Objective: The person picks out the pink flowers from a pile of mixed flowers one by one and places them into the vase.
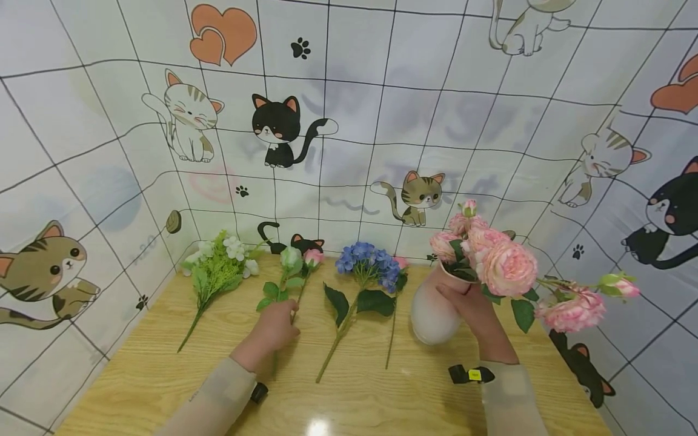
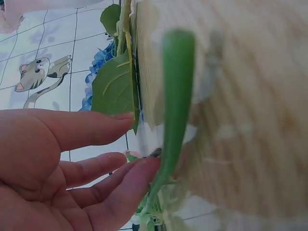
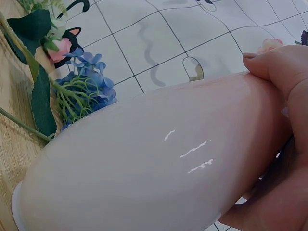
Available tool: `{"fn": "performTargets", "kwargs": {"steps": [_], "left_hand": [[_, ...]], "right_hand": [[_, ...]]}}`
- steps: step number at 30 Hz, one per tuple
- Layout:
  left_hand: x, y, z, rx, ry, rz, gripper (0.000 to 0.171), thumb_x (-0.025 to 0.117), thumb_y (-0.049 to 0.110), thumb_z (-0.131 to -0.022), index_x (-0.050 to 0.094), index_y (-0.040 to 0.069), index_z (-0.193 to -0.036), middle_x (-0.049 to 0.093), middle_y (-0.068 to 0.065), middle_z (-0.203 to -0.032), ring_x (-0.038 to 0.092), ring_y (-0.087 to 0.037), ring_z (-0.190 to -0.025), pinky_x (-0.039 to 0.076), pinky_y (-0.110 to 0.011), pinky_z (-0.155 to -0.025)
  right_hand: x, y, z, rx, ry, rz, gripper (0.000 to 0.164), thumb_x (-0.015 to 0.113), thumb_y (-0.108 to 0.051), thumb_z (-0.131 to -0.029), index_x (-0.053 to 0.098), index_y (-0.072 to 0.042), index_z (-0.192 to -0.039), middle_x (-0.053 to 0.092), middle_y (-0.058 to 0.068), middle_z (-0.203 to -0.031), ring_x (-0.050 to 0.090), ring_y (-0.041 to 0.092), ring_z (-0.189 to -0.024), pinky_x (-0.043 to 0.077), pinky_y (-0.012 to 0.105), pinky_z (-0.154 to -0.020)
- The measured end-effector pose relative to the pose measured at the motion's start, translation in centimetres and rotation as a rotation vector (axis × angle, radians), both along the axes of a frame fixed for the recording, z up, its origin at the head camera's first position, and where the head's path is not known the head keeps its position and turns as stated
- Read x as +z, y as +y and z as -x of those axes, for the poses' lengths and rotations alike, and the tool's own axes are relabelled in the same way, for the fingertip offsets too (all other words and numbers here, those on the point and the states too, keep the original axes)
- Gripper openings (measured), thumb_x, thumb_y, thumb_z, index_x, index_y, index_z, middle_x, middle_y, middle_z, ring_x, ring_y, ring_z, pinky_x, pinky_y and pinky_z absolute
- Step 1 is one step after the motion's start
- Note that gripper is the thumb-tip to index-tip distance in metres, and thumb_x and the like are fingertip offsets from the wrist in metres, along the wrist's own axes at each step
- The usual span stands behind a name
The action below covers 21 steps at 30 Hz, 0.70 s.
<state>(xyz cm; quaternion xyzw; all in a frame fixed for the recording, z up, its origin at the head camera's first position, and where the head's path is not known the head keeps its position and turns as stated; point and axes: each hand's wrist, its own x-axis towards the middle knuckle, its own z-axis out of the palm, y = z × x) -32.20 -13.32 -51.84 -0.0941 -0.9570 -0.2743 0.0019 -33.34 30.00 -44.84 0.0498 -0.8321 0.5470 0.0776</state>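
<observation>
My right hand [image 1: 475,310] grips the neck of a white-and-pink vase [image 1: 433,315]. The vase tilts to the right, and pink peonies [image 1: 507,269] spread out of its mouth. In the right wrist view, the thumb and fingers wrap the vase's pinkish upper end. My left hand [image 1: 277,330] reaches low over the stems of a white rose [image 1: 291,258] and a pink rose [image 1: 313,258]. Seen from the left wrist, the thumb stands apart from the extended fingers, and a thick green stem [image 2: 178,96] passes by the fingertips.
On the wooden table [image 1: 349,412] lie a white-flowered green spray [image 1: 218,263] at left and a blue hydrangea [image 1: 368,265] in the middle. A thin-stemmed pink flower [image 1: 400,262] lies between hydrangea and vase. A cat-print cloth [image 1: 349,121] rises behind and at both sides.
</observation>
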Motion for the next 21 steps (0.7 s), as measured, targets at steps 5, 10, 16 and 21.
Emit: {"fn": "performTargets", "kwargs": {"steps": [5, 10, 16, 21], "left_hand": [[-0.2, -0.4, 0.8, 0.007, -0.053, -0.023, 0.036, 0.084, 0.001, -0.082, 0.07, -0.005, -0.114, 0.07, -0.006, -0.078, 0.06, -0.019, -0.066, 0.052, -0.034, -0.064], [0.1, -0.4, 1.7, 0.01, -0.064, 0.002, 0.029, 0.082, 0.002, -0.083, 0.072, -0.005, -0.11, 0.077, -0.015, -0.094, 0.068, -0.024, -0.077, 0.059, -0.041, -0.075], [-0.1, 0.0, 2.4, 0.005, -0.068, 0.057, 0.032, 0.082, 0.002, -0.077, 0.057, 0.009, -0.06, 0.057, -0.002, -0.05, 0.053, -0.016, -0.047, 0.045, -0.029, -0.054], [-0.2, 0.2, 2.5, -0.012, -0.088, 0.053, 0.053, 0.068, -0.008, -0.077, 0.032, 0.02, -0.05, 0.023, 0.011, -0.045, 0.023, -0.007, -0.044, 0.024, -0.02, -0.047]], "right_hand": [[0.1, -0.1, -0.1, -0.008, -0.018, -0.018, 0.082, 0.071, -0.027, -0.102, 0.022, -0.014, -0.166, 0.039, 0.009, -0.162, 0.045, 0.015, -0.137, 0.044, 0.013, -0.097], [0.4, 0.0, -0.1, -0.008, -0.018, -0.038, 0.083, 0.07, -0.029, -0.102, 0.02, -0.014, -0.167, 0.037, 0.01, -0.164, 0.043, 0.022, -0.143, 0.044, 0.027, -0.106], [0.4, 0.2, 0.1, -0.006, -0.022, -0.041, 0.085, 0.07, -0.028, -0.102, 0.017, -0.015, -0.168, 0.034, 0.009, -0.166, 0.04, 0.02, -0.143, 0.043, 0.031, -0.109], [0.3, 0.1, 0.1, -0.015, -0.034, -0.031, 0.085, 0.07, -0.027, -0.102, 0.018, -0.016, -0.168, 0.035, 0.008, -0.165, 0.04, 0.018, -0.142, 0.043, 0.026, -0.107]]}}
